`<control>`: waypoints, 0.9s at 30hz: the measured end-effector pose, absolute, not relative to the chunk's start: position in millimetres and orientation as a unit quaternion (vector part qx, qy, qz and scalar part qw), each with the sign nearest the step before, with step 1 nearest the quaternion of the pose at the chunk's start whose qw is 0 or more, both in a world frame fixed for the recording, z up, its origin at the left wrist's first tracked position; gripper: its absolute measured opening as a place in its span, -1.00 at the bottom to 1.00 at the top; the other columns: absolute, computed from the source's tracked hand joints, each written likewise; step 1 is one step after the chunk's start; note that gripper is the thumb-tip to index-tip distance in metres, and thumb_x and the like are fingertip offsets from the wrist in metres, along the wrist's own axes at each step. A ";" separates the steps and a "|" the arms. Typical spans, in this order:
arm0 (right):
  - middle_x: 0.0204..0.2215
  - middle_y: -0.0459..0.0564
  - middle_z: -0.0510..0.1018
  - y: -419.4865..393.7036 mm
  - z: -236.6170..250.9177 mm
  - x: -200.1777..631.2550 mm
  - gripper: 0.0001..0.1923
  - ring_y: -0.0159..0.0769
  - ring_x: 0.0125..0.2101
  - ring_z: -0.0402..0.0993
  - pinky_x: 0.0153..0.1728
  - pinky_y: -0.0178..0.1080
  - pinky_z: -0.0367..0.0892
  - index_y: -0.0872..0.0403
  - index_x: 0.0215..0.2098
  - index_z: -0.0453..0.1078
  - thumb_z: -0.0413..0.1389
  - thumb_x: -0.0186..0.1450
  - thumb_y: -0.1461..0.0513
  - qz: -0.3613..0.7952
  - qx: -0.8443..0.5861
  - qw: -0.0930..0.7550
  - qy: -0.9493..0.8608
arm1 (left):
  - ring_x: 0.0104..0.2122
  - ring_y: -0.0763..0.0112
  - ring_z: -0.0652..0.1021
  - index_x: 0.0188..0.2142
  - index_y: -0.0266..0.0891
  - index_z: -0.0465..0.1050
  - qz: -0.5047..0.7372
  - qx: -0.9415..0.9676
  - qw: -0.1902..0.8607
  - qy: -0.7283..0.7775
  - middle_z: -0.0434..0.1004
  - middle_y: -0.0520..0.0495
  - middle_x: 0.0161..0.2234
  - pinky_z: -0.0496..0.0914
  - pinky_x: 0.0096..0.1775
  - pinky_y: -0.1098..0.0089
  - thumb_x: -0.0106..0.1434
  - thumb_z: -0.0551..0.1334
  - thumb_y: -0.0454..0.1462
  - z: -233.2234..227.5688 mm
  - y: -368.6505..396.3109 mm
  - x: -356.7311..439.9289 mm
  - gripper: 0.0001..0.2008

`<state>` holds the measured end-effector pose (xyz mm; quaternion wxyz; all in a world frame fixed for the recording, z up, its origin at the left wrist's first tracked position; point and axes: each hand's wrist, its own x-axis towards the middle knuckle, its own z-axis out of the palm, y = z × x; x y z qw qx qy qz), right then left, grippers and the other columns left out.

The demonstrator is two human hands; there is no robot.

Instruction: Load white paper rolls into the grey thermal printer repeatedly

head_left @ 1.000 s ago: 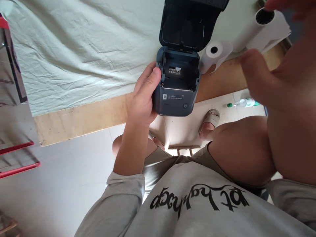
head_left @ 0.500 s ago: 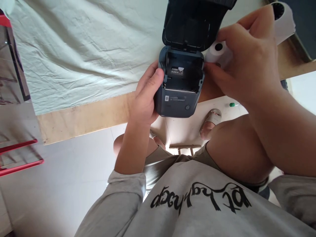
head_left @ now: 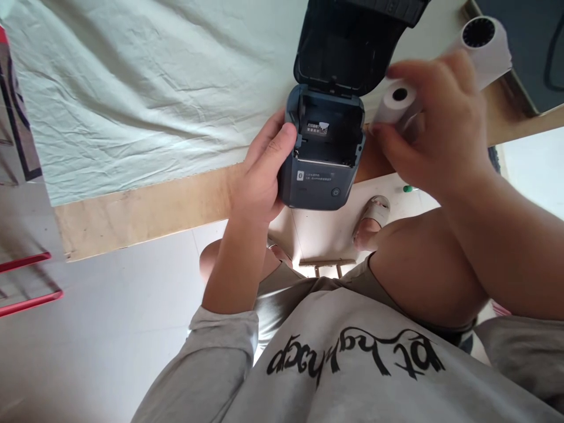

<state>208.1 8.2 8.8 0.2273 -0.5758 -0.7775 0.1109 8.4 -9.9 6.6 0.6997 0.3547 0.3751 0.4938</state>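
Observation:
A small dark blue label printer sits at the table's near edge, its lid swung up and the paper bay empty. My left hand grips the printer's left side. My right hand holds a small white paper roll just to the right of the open bay, lifted slightly off the table.
A second, larger white paper roll lies at the far right on the table. A pale green cloth covers most of the wooden table. My knees and a sandalled foot show below the edge. A red frame stands at left.
My right hand came down from the upper right, closed on the small paper roll and lifted it a little beside the printer. The left hand stayed on the printer.

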 end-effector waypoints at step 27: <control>-0.14 -0.24 0.30 4.1 25.8 170.7 -0.85 -0.65 -0.12 0.26 -0.15 -0.48 0.24 0.10 -0.38 0.27 -0.06 0.13 0.21 0.134 -0.454 0.338 -0.814 | 0.06 0.30 0.30 -0.16 -0.13 0.27 0.499 0.388 0.682 0.369 0.39 0.01 -0.21 0.32 0.04 0.22 0.13 0.06 -0.27 4.1 -12.7 9.5 -0.75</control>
